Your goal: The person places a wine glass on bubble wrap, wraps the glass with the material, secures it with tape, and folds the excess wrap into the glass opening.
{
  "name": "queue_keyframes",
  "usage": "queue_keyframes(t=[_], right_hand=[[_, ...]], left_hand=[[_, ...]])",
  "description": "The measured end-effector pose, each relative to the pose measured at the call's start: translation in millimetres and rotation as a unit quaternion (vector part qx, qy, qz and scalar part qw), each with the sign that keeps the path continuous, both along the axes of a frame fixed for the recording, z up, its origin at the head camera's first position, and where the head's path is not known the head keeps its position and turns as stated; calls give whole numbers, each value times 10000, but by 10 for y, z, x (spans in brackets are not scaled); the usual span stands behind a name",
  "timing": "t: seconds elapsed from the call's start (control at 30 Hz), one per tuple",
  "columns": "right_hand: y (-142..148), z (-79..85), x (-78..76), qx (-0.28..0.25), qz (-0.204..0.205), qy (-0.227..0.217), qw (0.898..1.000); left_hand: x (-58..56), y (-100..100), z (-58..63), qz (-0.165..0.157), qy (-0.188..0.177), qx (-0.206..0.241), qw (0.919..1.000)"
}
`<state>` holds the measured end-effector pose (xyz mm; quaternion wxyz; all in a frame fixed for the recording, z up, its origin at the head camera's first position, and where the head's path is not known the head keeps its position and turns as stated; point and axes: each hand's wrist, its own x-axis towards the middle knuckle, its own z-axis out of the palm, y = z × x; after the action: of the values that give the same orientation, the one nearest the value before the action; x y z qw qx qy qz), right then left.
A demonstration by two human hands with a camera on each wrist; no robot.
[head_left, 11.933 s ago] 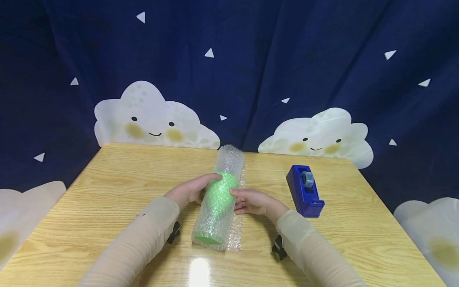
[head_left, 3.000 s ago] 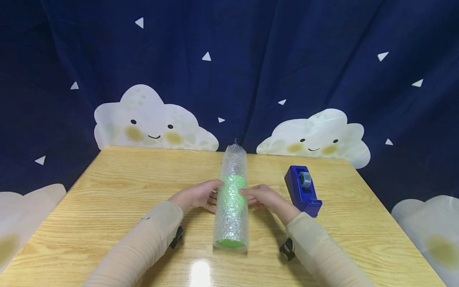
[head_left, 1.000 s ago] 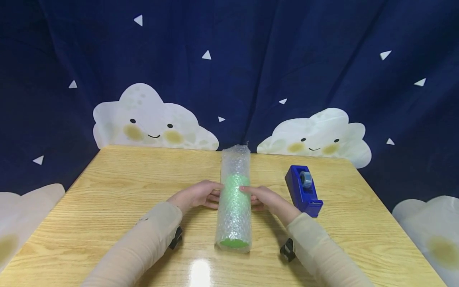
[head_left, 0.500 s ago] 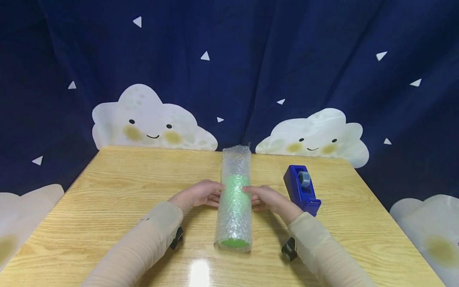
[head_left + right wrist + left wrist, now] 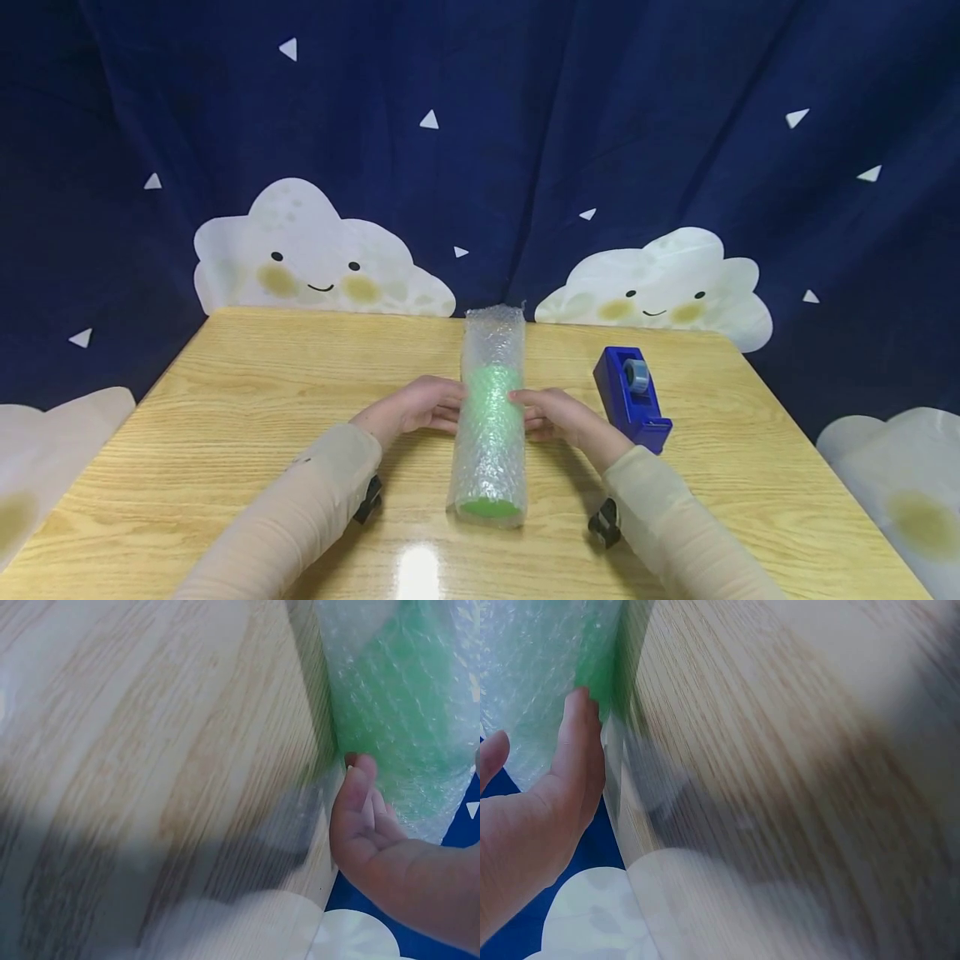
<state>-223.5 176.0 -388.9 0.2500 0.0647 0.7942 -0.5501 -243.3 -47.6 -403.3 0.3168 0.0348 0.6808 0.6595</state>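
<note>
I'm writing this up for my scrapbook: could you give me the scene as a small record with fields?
Main item: bubble-wrapped bundle, something green showing through
Hands: left hand touches the bundle's left side; right hand touches its right
Nearby: blue tape dispenser with a tape roll, right of the bundle
Surface: wooden table
Backdrop: dark blue curtain with smiling clouds

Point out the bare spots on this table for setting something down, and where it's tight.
Widest: the table between its left edge and the left grip. Also bare: from the blue tape dispenser to the right edge. Crowded: the middle, where both grips flank the bubble-wrapped roll, and between right grip and dispenser.
</note>
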Motion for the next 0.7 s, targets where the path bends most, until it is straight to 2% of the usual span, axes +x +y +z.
queue_keyframes(t=[0.2, 0.4, 0.7], right_hand=[[3, 14, 15, 72, 5, -4, 10000], [34, -18, -6, 281, -165, 65, 9994], [83, -43, -16, 11, -161, 65, 9998]], left_hand=[[-10, 11, 0, 0, -33, 35, 10000], [-3, 33, -1, 191, -106, -12, 9998], [25, 56, -12, 308, -296, -227, 9988]])
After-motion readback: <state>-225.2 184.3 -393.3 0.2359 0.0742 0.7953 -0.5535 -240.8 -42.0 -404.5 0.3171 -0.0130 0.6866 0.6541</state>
